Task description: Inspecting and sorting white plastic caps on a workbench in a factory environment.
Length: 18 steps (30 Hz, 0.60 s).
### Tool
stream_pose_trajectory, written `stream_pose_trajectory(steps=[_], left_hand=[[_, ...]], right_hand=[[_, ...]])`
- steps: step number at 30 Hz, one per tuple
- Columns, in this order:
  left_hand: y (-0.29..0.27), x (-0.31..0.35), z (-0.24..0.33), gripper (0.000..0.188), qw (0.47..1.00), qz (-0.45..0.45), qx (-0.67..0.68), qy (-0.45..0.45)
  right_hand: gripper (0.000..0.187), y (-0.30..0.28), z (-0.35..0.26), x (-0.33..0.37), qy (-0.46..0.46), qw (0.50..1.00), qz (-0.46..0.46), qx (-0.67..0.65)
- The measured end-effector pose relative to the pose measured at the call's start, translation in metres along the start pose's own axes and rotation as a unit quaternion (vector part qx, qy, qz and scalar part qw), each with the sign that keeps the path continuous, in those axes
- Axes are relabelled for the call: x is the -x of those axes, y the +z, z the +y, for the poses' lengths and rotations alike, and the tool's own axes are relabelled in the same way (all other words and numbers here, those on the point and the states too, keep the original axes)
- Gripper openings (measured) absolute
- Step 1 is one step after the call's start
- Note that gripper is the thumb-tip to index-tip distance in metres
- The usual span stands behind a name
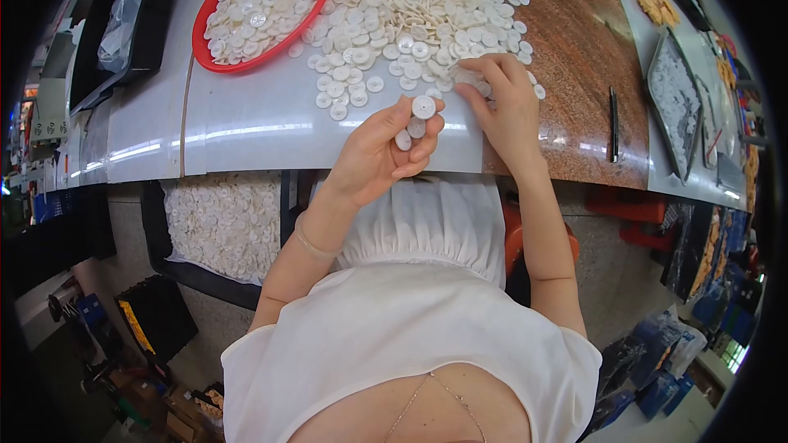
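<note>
Wide glossy white worktop sheet (246, 127) laid over a mottled brown table (574, 49), curving under the fisheye. Spread across the top, a big loose heap of round white plastic discs (410, 8), flat, button-like, some with a raised hub. Upper left, an oval red plastic tray (205, 33) filled with the same discs. Below the table edge, a black crate (156, 230) lined with more of them. Far right, a grey metal tray (657, 90) of pale pieces, and a slim dark pen (613, 123) lying on the brown surface.

Step in hand, by the look of it: picking and sorting, one disc at a time. Left hand (377, 156) lifted just off the sheet, fingers pinched around a few discs (419, 115), one held up at the thumb tip, others tucked beneath. Right hand (505, 107) flat at the near edge of the heap, fingers (484, 74) curled onto loose pieces; whether anything is actually gripped, impossible to tell.

Next move likely needs a light, precise pinch: smooth, thin, slippery parts, easily dropped.
</note>
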State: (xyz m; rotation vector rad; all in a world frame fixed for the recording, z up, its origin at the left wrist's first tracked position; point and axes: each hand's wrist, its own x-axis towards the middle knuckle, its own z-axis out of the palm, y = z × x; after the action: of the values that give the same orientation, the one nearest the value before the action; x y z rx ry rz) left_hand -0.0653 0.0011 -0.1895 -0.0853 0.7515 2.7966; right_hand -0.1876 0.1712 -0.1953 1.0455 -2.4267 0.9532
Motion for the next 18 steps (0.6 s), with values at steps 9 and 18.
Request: stream_pose_trajectory(steps=[9, 18], left_hand=[[0.0, -0.002, 0.0, 0.04, 0.998, 0.027, 0.048, -0.003], [-0.003, -0.008, 0.0, 0.034, 0.993, 0.029, -0.116, -0.021]], right_hand=[[0.019, 0.005, 0.002, 0.004, 0.015, 0.999, 0.01, -0.043], [0.027, -0.009, -0.027, 0.008, -0.051, 0.964, 0.011, -0.261]])
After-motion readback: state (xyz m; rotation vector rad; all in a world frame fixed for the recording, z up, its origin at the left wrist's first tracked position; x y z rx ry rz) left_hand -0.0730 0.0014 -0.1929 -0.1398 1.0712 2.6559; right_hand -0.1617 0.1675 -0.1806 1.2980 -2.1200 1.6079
